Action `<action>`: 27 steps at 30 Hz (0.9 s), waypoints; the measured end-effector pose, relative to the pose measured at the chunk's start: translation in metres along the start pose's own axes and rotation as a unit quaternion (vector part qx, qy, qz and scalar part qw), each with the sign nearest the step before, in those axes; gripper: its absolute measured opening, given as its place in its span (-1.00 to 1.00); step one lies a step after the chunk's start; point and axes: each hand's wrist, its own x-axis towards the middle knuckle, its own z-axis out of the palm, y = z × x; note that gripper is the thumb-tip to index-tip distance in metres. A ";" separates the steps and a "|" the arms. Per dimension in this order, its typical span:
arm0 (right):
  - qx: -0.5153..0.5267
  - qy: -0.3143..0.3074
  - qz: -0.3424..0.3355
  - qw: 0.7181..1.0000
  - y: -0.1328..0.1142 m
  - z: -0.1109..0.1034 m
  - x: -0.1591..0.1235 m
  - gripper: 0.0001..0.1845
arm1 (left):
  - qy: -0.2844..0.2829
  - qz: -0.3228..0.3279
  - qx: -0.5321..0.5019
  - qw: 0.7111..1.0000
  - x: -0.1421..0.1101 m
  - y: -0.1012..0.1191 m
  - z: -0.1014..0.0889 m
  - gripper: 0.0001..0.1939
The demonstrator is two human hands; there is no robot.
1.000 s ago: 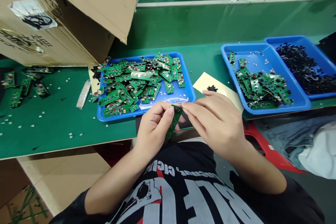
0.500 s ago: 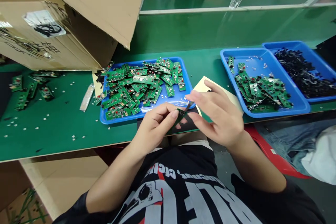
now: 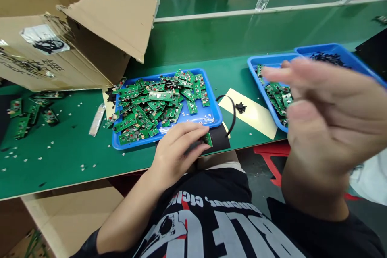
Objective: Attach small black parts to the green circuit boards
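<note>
My left hand (image 3: 177, 149) rests at the table's front edge, its fingers closed on a small green circuit board (image 3: 207, 139) held over a black mat (image 3: 219, 139). Just beyond it stands a blue tray (image 3: 133, 144) heaped with several green circuit boards (image 3: 157, 100). My right hand (image 3: 329, 121) is raised close to the camera and blurred, with its fingers pointing left. I cannot see whether it holds anything. It covers part of a second blue tray (image 3: 256, 61) of boards on the right.
A yellow paper sheet (image 3: 256, 119) with a small black part (image 3: 241, 107) and a black looped cord (image 3: 232, 109) lie between the trays. A third blue tray (image 3: 338, 48) holds black parts. An open cardboard box (image 3: 75, 44) and loose boards (image 3: 27, 111) are on the left.
My right hand has left the board and swung up and right, close to the camera. My left hand has lowered the board toward the black mat.
</note>
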 end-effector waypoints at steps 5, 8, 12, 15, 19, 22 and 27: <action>-0.041 -0.127 -0.046 0.990 -0.009 0.015 0.006 -0.78 | 0.055 0.099 0.116 0.987 0.002 -0.003 0.002 -0.60; 0.013 -0.198 0.062 0.978 -0.002 0.026 -0.003 -0.78 | 0.132 0.123 0.162 0.970 0.002 -0.005 0.000 -0.55; 0.214 -0.228 0.211 0.926 0.002 0.036 -0.014 -0.76 | 0.160 0.142 0.179 0.960 0.002 -0.008 -0.005 -0.56; 0.353 -0.231 0.280 0.863 -0.002 0.039 -0.016 -0.71 | 0.154 0.146 0.196 0.957 0.003 -0.008 -0.010 -0.65; 0.403 -0.215 0.295 0.839 -0.005 0.041 -0.016 -0.73 | 0.152 0.141 0.209 0.956 0.001 -0.007 -0.013 -0.71; 0.405 -0.200 0.292 0.843 -0.004 0.042 -0.017 -0.79 | 0.167 0.125 0.216 0.954 -0.002 -0.007 -0.012 -0.66; 0.413 -0.192 0.297 0.839 0.004 0.048 -0.020 -0.80 | 0.158 0.128 0.193 0.960 -0.004 -0.009 -0.008 -0.55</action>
